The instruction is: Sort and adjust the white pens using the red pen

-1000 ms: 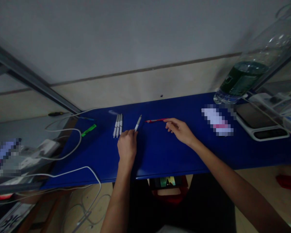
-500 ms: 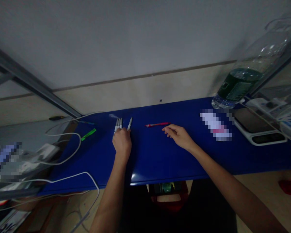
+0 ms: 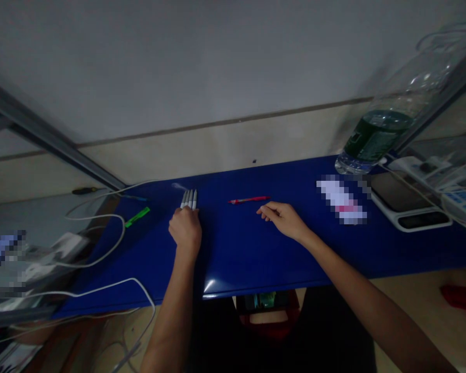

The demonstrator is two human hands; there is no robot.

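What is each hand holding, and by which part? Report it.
The left hand covers the near ends of the white pens; its actual grip is hidden. The right hand shows nothing held, near the red pen.

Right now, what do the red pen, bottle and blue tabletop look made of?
Red pen: probably plastic, by its bright colour; finish unclear.
Bottle: likely clear, glossy plastic; see-through walls, highlights.
Blue tabletop: glossy surface, glare near front edge; material unclear.

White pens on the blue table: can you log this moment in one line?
left hand: over white pens' near ends, grip hidden | right hand: near red pen, not holding it | white pens: side by side
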